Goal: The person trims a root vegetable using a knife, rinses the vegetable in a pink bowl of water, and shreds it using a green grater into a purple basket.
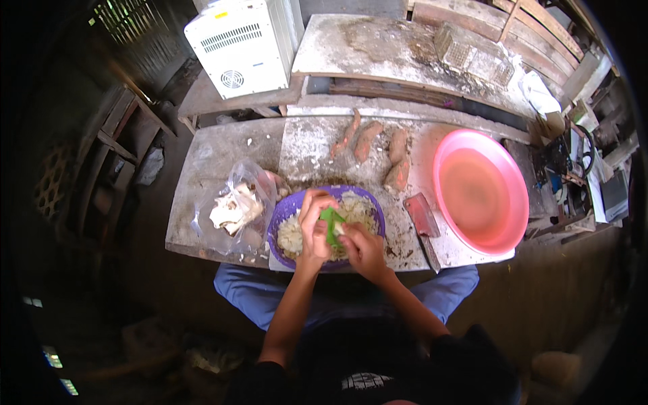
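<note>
Over the purple basket [381, 214], my left hand [314, 226] is closed around a bright green tool [332, 223] that looks like a small grater. My right hand [365, 252] pinches a small pale root piece [339, 230] against the tool's right side. White shreds [290, 236] fill much of the basket beneath both hands. To the right lies a cleaver [422, 216] with its dark handle toward me. Beyond the basket, several unpeeled reddish-brown roots [368, 140] rest on the table.
A pink basin [442, 196] of cloudy brownish water stands on the right. On the left sits a clear plastic bag [251, 177] with white pieces [236, 208]. A white vented appliance [236, 50] and a wire basket [472, 54] are farther back. The worn wooden table [209, 152] ends at my knees.
</note>
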`<state>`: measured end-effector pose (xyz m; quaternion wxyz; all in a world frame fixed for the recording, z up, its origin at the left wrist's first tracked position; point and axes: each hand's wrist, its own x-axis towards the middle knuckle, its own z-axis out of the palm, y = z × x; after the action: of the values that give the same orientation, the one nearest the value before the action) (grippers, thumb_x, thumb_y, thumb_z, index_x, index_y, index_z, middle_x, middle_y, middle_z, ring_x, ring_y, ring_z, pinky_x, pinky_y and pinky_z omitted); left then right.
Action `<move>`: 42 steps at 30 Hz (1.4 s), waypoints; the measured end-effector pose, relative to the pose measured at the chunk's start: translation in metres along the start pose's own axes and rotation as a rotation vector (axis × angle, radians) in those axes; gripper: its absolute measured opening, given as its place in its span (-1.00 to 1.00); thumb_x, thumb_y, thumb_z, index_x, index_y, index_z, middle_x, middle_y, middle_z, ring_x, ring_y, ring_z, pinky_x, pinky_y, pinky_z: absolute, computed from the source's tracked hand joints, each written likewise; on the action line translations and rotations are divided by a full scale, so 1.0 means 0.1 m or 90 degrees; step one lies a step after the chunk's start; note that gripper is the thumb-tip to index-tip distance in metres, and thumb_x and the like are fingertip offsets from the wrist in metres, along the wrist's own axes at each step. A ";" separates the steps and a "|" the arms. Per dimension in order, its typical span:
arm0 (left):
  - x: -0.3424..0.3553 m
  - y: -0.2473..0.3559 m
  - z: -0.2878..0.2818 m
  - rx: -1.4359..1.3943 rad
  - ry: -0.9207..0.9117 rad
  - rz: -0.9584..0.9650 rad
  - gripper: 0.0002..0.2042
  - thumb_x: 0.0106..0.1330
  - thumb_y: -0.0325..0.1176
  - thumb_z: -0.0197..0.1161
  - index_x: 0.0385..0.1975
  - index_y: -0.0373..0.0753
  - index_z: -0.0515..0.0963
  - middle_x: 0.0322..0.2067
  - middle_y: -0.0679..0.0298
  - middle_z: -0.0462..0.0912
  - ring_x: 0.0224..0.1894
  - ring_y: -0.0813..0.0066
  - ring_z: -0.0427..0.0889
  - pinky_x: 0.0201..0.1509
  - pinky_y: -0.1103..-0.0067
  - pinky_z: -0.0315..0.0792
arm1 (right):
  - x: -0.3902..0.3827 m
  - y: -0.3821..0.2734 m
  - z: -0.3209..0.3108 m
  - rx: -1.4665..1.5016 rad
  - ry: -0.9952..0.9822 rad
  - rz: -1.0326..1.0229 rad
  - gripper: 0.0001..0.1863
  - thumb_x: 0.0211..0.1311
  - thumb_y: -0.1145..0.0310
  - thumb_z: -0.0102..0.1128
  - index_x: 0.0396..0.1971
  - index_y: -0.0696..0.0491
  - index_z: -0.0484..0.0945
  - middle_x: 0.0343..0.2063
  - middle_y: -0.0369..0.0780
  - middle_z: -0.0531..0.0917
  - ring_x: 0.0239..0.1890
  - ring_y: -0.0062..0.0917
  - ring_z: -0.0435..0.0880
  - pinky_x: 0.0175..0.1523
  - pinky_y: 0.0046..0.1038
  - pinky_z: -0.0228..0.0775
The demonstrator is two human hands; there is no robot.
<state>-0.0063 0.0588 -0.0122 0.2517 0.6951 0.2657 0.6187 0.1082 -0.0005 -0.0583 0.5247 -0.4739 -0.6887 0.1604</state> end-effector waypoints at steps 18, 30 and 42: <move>0.02 0.05 -0.12 -0.037 0.045 -0.092 -0.52 0.17 -0.01 -0.24 -0.40 -0.38 0.41 -0.39 0.07 0.39 -0.37 0.31 0.38 -0.30 0.50 0.27 | 0.00 -0.01 0.02 -0.030 -0.052 -0.060 -0.74 0.02 0.46 0.19 -0.23 0.07 0.44 -0.46 -0.14 0.54 -0.62 -0.32 0.52 -0.58 -0.41 0.32; 0.03 0.17 -0.08 0.055 -0.019 -0.068 -0.51 0.17 -0.07 -0.30 -0.31 -0.40 0.43 -0.34 0.03 0.41 -0.36 0.29 0.38 -0.27 0.49 0.28 | -0.10 0.10 -0.06 -0.083 -0.079 0.028 -0.76 0.04 0.51 0.15 -0.24 0.11 0.44 -0.48 -0.10 0.54 -0.68 -0.33 0.50 -0.62 -0.43 0.27; 0.02 0.16 0.01 -0.024 -0.012 -0.049 -0.55 0.17 -0.10 -0.22 -0.28 -0.41 0.43 -0.32 0.05 0.41 -0.35 0.29 0.39 -0.26 0.48 0.29 | 0.07 -0.15 -0.15 -0.069 0.022 -0.067 -0.79 0.03 0.42 0.20 -0.29 0.08 0.47 -0.53 -0.17 0.52 -0.67 -0.34 0.50 -0.60 -0.44 0.29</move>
<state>-0.0046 0.0488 0.0000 0.2908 0.6854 0.2786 0.6067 0.1137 -0.0064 -0.0379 0.5180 -0.4675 -0.7110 0.0869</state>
